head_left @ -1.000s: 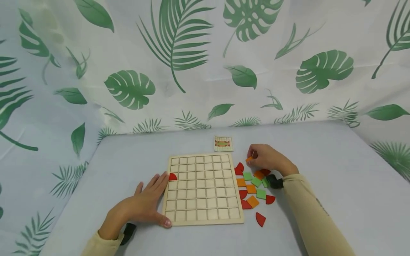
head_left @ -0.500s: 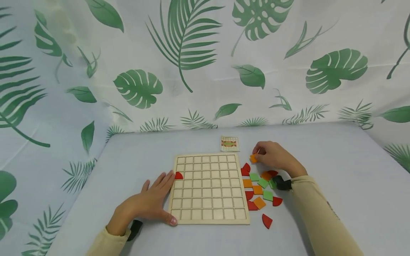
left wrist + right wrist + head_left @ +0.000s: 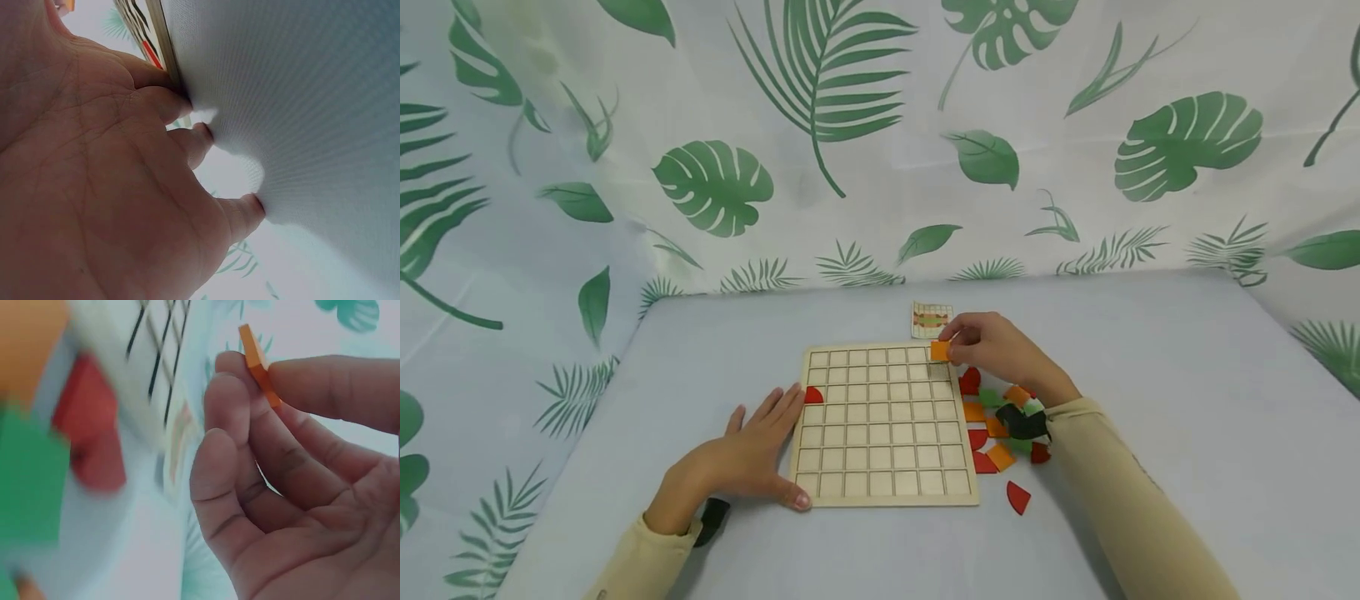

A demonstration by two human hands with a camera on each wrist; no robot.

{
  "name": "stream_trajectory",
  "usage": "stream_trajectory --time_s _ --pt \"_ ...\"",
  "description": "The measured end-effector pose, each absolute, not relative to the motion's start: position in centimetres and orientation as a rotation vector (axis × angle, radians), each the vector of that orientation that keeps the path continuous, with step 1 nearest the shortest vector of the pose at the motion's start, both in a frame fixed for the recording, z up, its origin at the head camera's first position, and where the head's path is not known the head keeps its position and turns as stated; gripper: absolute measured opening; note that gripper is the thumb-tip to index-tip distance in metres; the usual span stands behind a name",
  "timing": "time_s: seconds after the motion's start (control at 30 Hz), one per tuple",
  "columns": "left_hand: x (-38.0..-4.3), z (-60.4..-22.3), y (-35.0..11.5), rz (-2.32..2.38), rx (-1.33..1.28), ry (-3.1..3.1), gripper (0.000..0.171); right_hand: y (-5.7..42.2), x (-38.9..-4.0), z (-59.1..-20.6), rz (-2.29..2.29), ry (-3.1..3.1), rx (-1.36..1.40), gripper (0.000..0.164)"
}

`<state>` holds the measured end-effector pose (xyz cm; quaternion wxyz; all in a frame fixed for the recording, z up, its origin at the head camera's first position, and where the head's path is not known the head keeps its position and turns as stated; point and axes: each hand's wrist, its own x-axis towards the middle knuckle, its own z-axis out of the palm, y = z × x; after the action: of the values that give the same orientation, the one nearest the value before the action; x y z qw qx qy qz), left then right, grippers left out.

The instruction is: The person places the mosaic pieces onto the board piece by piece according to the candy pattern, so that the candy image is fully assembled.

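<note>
A pale wooden grid board (image 3: 880, 435) lies flat on the table. One red quarter-circle tile (image 3: 814, 395) sits in a cell at its left edge. My left hand (image 3: 737, 462) rests against the board's left side, fingers spread and thumb at the near corner; in the left wrist view its fingertips (image 3: 253, 209) touch the table. Above the board's far right corner, my right hand (image 3: 1000, 350) pinches an orange square tile (image 3: 939, 351) between thumb and fingers. The right wrist view shows that tile (image 3: 257, 365) edge-on, clear of the board.
Loose red, orange and green tiles (image 3: 1000, 457) lie in a cluster right of the board, partly hidden by the right wrist's black strap (image 3: 1024, 422). One red quarter-circle piece (image 3: 1018, 497) lies nearer. A small pattern card (image 3: 931, 320) sits behind the board.
My right hand has carried the orange square tile leftward from beyond the loose pieces to over the board's far right corner. The left hand keeps its place on the board; the head view has shifted.
</note>
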<state>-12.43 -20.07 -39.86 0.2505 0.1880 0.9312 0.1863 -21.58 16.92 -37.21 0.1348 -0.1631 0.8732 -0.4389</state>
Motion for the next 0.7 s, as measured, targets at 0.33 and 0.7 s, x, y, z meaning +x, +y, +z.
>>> stream_trajectory --time_s 0.33,0.7 --pt "-12.4 -39.3 -20.1 0.518 0.508 2.532 0.145 12.8 -20.6 -37.6 -1.507 2.355 -0.455 0.021" --pt "-12.4 -39.4 -19.8 0.516 0.509 2.525 0.145 8.9 -19.9 -36.9 -1.651 2.162 -0.480 0.020"
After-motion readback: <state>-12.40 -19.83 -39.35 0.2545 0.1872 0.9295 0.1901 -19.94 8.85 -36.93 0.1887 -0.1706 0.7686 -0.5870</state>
